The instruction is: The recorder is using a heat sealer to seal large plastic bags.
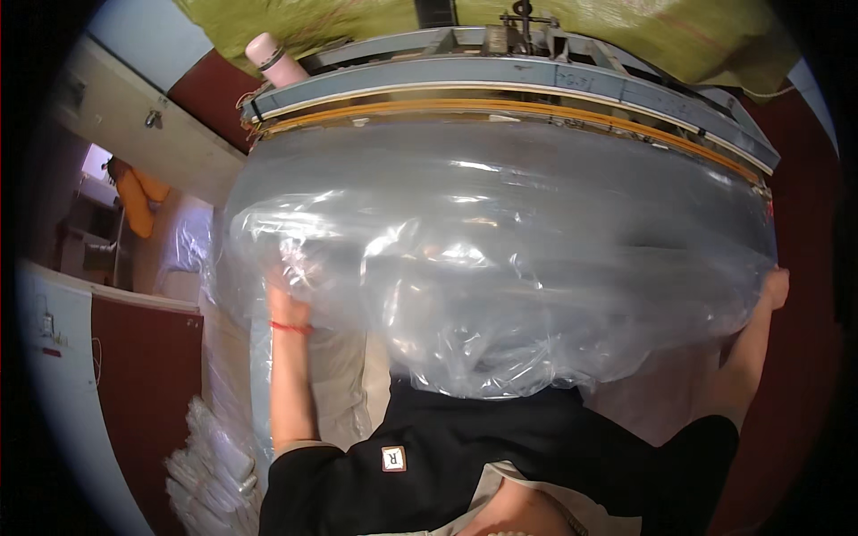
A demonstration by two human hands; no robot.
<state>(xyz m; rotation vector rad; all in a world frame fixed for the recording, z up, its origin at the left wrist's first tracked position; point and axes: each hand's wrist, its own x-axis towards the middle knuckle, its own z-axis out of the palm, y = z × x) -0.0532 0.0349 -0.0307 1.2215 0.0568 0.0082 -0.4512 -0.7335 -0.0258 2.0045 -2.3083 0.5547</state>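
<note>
A wide sheet of clear plastic film (554, 241) spreads from the machine frame towards my body, its near edge bunched and wrinkled against my black shirt. My right hand (776, 288) is closed at the film's right edge, with the arm stretched out to the side. On the left, my left hand (293, 279) reaches in at the film's left part. Shiny folds of plastic cover its fingers, so their grip does not show. A red string circles that wrist.
Beyond the film runs a long grey metal frame (500, 70) with an orange strip (429, 106). A pink bottle (273, 61) stands at its left end. Crumpled plastic (210, 473) lies at lower left, below a doorway. Yellow-green sheeting (643, 31) hangs behind.
</note>
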